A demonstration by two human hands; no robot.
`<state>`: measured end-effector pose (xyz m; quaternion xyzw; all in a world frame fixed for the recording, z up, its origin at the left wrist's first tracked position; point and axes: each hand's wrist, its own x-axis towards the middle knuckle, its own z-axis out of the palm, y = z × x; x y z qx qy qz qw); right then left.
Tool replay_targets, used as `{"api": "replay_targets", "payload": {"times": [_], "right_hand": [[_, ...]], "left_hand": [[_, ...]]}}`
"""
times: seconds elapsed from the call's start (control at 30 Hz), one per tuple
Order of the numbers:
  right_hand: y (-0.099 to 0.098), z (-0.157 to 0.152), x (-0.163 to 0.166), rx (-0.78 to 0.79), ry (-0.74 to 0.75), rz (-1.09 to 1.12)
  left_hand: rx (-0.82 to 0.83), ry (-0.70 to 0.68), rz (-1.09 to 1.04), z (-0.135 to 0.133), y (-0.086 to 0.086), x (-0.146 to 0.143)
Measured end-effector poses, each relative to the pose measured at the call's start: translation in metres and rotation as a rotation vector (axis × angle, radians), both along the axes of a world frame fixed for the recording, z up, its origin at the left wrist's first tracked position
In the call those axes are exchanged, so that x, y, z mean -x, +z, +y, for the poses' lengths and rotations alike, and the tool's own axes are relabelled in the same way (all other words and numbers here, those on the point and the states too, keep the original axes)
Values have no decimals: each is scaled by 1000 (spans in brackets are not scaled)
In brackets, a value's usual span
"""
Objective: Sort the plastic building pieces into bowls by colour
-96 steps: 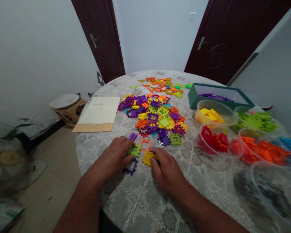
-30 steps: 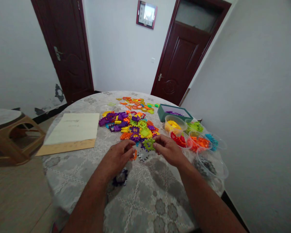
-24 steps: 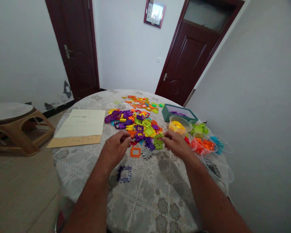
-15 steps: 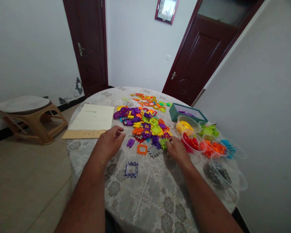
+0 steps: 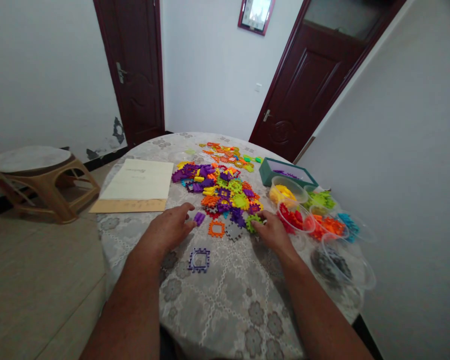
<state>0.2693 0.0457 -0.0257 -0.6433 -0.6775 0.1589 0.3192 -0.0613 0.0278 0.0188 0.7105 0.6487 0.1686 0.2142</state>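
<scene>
My right hand point(image 5: 274, 231) has its thumb and fingers on the edge of a lime-green toothed plastic building piece point(image 5: 252, 223) at the near right side of the pile. My left hand point(image 5: 170, 227) is beside a small purple piece point(image 5: 199, 218), thumb and forefinger apart, with nothing seen between them. Between the hands lie an orange square frame piece point(image 5: 210, 228) and a grey toothed piece point(image 5: 234, 230). Closer to me is a dark purple square frame piece point(image 5: 192, 260). The mixed pile of interlocking pieces point(image 5: 225, 192) spreads beyond my hands.
At the right stand clear bowls of yellow pieces point(image 5: 284, 193), red pieces point(image 5: 291, 216), orange, green, blue and grey pieces. Behind them is a green box point(image 5: 266, 173) holding purple pieces. A paper sheet point(image 5: 138, 177) lies left; more orange pieces point(image 5: 225, 152) lie farther back.
My left hand has come closer to the small purple piece. My right thumb has moved over the edge of the lime-green piece. The whole view has shifted slightly.
</scene>
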Motion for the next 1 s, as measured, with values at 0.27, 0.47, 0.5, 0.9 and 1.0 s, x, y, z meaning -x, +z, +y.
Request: {"api": "replay_targets", "payload": {"times": [0.27, 0.47, 0.5, 0.9, 1.0], "right_hand": [[48, -16, 3, 13, 81, -160], [100, 23, -44, -271, -147, -297], [105, 31, -52, -313, -195, -321], [48, -13, 6, -258, 185, -209], [23, -28, 32, -149, 253, -229]], "left_hand": [[12, -27, 77, 14, -10, 4], [10, -34, 112, 17, -10, 1], [11, -41, 114, 17, -10, 2], [-40, -79, 184, 13, -18, -2], [-64, -86, 195, 8, -16, -9]]}}
